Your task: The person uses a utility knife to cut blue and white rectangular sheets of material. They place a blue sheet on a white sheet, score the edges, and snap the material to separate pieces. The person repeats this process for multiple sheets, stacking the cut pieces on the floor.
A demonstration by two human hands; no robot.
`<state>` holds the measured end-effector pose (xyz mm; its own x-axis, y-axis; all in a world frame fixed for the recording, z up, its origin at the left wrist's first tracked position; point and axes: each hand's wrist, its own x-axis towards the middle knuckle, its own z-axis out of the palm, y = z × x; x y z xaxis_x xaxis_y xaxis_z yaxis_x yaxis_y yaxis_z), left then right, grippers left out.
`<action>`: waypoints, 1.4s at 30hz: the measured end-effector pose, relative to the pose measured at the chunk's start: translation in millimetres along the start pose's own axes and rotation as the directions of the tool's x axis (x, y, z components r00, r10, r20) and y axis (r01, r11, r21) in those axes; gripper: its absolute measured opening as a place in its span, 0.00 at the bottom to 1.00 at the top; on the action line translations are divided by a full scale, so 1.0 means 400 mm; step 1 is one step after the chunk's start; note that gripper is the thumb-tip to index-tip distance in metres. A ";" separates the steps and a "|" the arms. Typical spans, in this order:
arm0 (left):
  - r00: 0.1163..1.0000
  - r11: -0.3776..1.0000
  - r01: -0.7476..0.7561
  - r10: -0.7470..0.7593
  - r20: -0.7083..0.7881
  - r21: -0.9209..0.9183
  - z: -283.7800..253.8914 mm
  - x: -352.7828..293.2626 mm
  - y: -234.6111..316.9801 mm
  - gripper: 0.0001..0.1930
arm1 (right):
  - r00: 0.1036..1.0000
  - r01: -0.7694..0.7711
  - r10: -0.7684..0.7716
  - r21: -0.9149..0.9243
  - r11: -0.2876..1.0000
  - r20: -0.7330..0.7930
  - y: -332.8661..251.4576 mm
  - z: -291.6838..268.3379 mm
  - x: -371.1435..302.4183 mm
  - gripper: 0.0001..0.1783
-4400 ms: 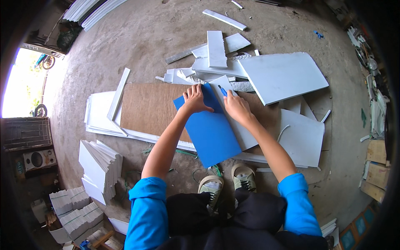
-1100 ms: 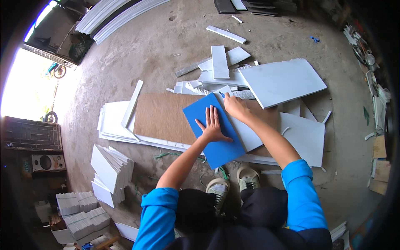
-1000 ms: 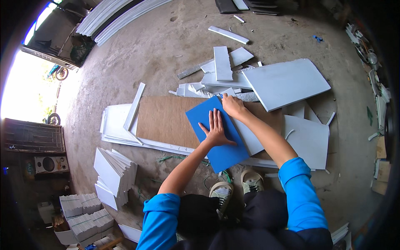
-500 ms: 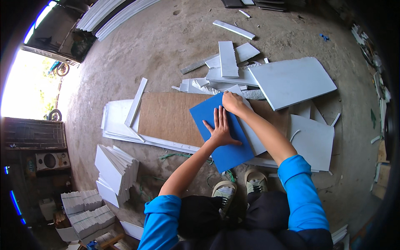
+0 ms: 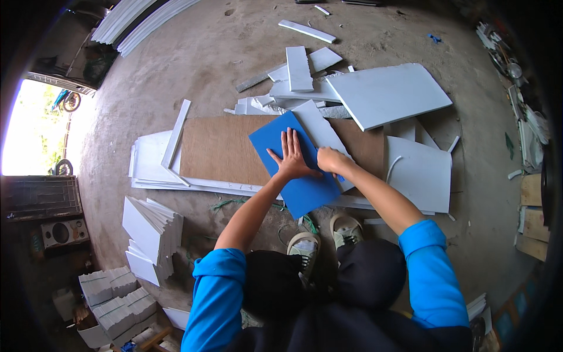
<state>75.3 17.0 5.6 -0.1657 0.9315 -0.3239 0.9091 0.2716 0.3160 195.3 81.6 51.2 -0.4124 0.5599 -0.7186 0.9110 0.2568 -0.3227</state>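
Observation:
A blue rectangular sheet (image 5: 271, 136) lies slanted over a white foam board (image 5: 319, 129), whose right part sticks out from under it. My left hand (image 5: 292, 158) rests flat on the blue sheet with its fingers spread. At the sheet's right edge, my right hand (image 5: 334, 161) is closed around a small blue-handled tool (image 5: 340, 178), mostly hidden by the fingers; its tip does not show. Beneath both sheets is a brown wooden board (image 5: 220, 149), set on a stack of white sheets (image 5: 153, 158).
Beyond the work lie white offcuts (image 5: 299, 69) and a large white panel (image 5: 390, 94). A narrow white strip (image 5: 176, 134) crosses the left end of the stack. Cut white pieces (image 5: 143, 226) stand at left, with tied bundles (image 5: 117, 299) nearer me. My shoes (image 5: 346, 229) are close to the stack.
My right hand has slid along the blue sheet's right edge, from its far corner toward me. My left hand stays pressed on the sheet. The whole view has shifted slightly.

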 end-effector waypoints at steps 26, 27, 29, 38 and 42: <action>0.862 0.980 -0.012 -0.090 -0.499 -0.198 0.034 -0.155 -0.031 0.46 | 0.845 0.281 -0.160 0.170 0.944 -0.509 0.238 0.094 -0.215 0.15; 0.842 0.964 0.023 -0.162 -0.514 -0.266 0.030 -0.181 -0.039 0.44 | 0.835 0.322 -0.148 0.254 0.912 -0.530 0.236 0.088 -0.160 0.15; 0.813 0.907 0.088 -0.304 -0.497 -0.411 0.047 -0.216 -0.074 0.42 | 0.816 0.456 -0.191 0.403 0.793 -0.546 0.197 0.090 -0.058 0.16; 0.787 0.621 -0.018 -0.474 -0.394 -0.784 0.126 -0.275 -0.090 0.26 | 0.777 0.516 -0.116 0.520 0.680 -0.619 -0.026 0.134 0.020 0.17; 0.788 0.480 -0.064 -0.514 -0.340 -0.875 0.108 -0.269 -0.087 0.23 | 0.649 0.436 -0.178 0.170 0.883 -0.740 -0.009 0.136 0.018 0.14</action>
<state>77.7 -103.0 -9.1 -0.7275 0.6765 -0.1140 0.1130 0.2821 0.9527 189.1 41.9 13.6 -0.4325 0.9004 0.0467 0.6256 0.3369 -0.7037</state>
